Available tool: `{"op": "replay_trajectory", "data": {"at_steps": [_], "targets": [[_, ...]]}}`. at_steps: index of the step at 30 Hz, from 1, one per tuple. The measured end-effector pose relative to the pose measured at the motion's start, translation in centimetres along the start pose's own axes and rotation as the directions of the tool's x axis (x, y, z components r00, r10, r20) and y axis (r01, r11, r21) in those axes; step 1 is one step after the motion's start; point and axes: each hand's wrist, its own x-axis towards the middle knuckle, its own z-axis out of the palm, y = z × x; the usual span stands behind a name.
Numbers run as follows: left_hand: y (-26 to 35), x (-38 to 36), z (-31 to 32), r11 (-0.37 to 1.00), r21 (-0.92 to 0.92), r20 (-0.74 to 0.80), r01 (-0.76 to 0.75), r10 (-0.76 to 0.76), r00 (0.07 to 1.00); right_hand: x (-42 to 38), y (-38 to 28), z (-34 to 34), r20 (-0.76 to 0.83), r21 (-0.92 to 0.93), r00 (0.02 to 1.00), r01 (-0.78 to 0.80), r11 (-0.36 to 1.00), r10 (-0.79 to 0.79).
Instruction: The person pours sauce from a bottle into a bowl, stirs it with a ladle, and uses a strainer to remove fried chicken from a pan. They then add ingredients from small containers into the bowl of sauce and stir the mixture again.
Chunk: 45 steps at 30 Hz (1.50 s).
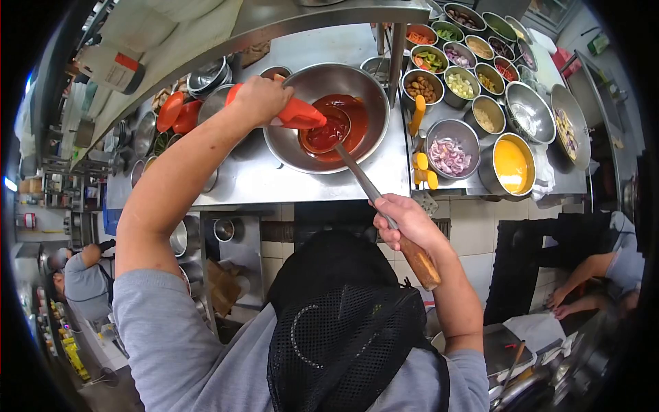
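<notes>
Left hand [261, 99] is up at the far side of the counter [274, 182], fingers wrapped tight around a red bottle [295, 113] that lies tipped almost flat, its nozzle end poking out over the rim of the big steel bowl [328, 117]. That bowl sits near the middle of the counter, close to its front edge, with a pool of red sauce [353, 120] in the bottom. Right hand [405, 223] is closed around the ladle [326, 132] down low on its wooden grip, in front of the counter's front edge, the long metal shaft running up and across the bowl's rim. The ladle's cup sits inside the bowl, level and full of the same red sauce, right under the bottle's tip. To the right of the bowl, a cluster of small steel tubs [460, 86] crowds the right half of the counter, filled with chopped ingredients, and a pot of yellow liquid [511, 165] stands near the front right corner. Red lids [178, 113] rest toward the left end. Another person [86, 281] bends over at the far left below the counter.
</notes>
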Motion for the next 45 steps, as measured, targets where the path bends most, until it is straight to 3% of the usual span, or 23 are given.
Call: {"op": "replay_trajectory", "data": {"at_steps": [9, 16, 20, 22, 23, 24, 26, 28, 30, 33, 35, 36, 38, 39, 44, 45], "targets": [[0.1, -0.6, -1.8, 0.997, -0.044, -0.024, 0.069, -0.07, 0.997, 1.3, -0.1, -0.4, -0.017, -0.073, 1.0, 0.018, 0.997, -0.02], [-0.7, 0.0, -1.5, 0.985, -0.124, 0.146, 0.12, -0.101, 0.984, 2.8, -0.9, -1.2, -0.016, -0.139, 1.0, -0.002, 0.99, 0.0], [-0.7, -0.7, -2.7, 0.941, -0.292, 0.26, 0.173, -0.096, 0.961, 2.7, -1.7, -1.5, -0.087, -0.344, 0.996, -0.025, 0.939, -0.006], [-0.9, -1.1, -4.1, 0.931, -0.316, 0.346, 0.184, -0.068, 0.936, 2.2, -2.7, -1.1, -0.119, -0.786, 0.98, 0.006, 0.618, -0.161], [-1.0, -1.2, -4.5, 0.922, -0.336, 0.431, 0.19, -0.029, 0.902, 1.7, -3.9, -0.3, -0.1, -0.948, 0.962, -0.014, 0.317, -0.255], [-1.2, -1.0, -4.5, 0.918, -0.342, 0.431, 0.2, -0.036, 0.902, 1.7, -4.7, 0.3, -0.094, -0.952, 0.963, -0.012, 0.306, -0.253], [-1.5, -0.3, -4.1, 0.9, -0.376, 0.473, 0.218, -0.016, 0.881, 2.2, -5.8, 1.6, 0.236, -0.968, 0.811, 0.15, -0.199, -0.535], [-1.4, -0.6, -3.8, 0.895, -0.384, 0.407, 0.226, -0.056, 0.912, 5.5, -8.1, 2.3, 0.506, -0.86, 0.615, 0.309, -0.405, -0.605], [-1.0, -0.5, -3.8, 0.893, -0.389, 0.33, 0.226, -0.094, 0.939, 11.0, -10.1, 2.9, 0.633, -0.774, 0.495, 0.409, -0.484, -0.595], [-0.7, -0.5, -4.0, 0.881, -0.401, 0.299, 0.251, -0.133, 0.945, 17.1, -12.1, 5.2, 0.647, -0.761, 0.48, 0.46, -0.458, -0.593], [-0.4, -0.7, -4.3, 0.873, -0.418, 0.245, 0.253, -0.16, 0.956, 18.9, -13.2, 7.3, 0.604, -0.779, 0.662, 0.609, -0.151, -0.444], [-0.5, -0.7, -4.1, 0.868, -0.422, 0.25, 0.262, -0.166, 0.954, 19.4, -13.5, 7.6, 0.61, -0.775, 0.662, 0.613, -0.153, -0.435], [-0.5, -0.9, -3.6, 0.878, -0.4, 0.218, 0.262, -0.187, 0.958, 20.5, -13.4, 8.3, 0.53, -0.809, 0.756, 0.587, 0.038, -0.384], [-0.8, -1.1, -3.6, 0.879, -0.407, 0.199, 0.247, -0.179, 0.964, 20.8, -13.2, 8.6, 0.578, -0.772, 0.691, 0.635, -0.016, -0.433], [-2.1, -3.9, -4.4, 0.855, -0.473, 0.159, 0.215, -0.157, 0.975, 20.7, -13.3, 8.9, 0.513, -0.804, 0.742, 0.591, 0.062, -0.431], [-2.7, -5.6, -4.7, 0.815, -0.541, 0.009, 0.207, -0.24, 0.971, 21.0, -13.3, 8.6, 0.503, -0.804, 0.729, 0.591, 0.057, -0.465]]}}
